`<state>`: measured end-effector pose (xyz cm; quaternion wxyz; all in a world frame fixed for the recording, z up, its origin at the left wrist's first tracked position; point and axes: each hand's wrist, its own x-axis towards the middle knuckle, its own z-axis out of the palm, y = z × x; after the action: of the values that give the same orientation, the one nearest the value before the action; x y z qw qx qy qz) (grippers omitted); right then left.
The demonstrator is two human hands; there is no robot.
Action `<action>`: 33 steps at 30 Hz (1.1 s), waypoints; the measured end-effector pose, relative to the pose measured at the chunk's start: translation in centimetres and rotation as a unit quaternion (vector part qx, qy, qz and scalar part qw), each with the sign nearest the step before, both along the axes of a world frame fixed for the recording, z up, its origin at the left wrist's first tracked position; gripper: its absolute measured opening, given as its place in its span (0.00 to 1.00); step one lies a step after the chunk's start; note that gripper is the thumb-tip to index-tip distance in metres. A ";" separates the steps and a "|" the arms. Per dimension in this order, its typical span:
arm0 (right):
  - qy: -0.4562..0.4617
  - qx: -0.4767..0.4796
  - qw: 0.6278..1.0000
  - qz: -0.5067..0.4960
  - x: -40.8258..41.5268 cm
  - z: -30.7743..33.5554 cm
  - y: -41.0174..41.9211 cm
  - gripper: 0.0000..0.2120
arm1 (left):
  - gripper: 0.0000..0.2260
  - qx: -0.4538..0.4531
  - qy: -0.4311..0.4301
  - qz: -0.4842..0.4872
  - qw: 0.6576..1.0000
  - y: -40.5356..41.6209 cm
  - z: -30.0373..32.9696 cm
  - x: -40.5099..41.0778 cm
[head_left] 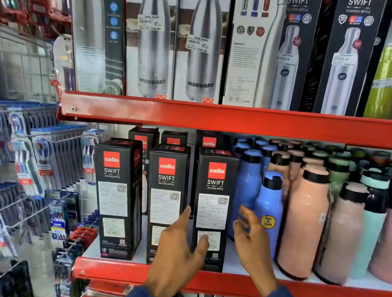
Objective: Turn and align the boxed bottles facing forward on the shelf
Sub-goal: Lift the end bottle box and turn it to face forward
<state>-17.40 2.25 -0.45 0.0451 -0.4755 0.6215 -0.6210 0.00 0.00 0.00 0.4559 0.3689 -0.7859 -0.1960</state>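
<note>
Three black Cello Swift bottle boxes stand in a front row on the lower shelf [174, 277]: a left box [116, 195], a middle box [165, 194] and a right box [213, 200]. Each shows a side with white label panels. More black boxes [209, 141] stand behind them. My left hand [178, 252] is spread at the lower left of the right box, thumb on its front and fingers in the gap beside it. My right hand [251, 241] hovers open just right of that box, apart from it.
Blue [269, 206], peach [305, 218] and mint [371, 219] plastic bottles crowd the shelf right of the boxes. The upper shelf [218, 116] carries tall Modware and Swift boxes. Packs of toothbrushes [28, 157] hang on hooks at the left.
</note>
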 end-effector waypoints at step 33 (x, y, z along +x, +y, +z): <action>-0.002 -0.060 0.981 0.186 -2.4 2.7 1.1 0.24 | 0.44 0.003 0.132 -0.055 0.990 -2.4 -0.1 -2.9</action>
<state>-19.82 3.34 2.29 0.1320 -0.5833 0.4840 -0.6389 -2.89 -2.40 -0.10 0.5428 0.2975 -0.7374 -0.2704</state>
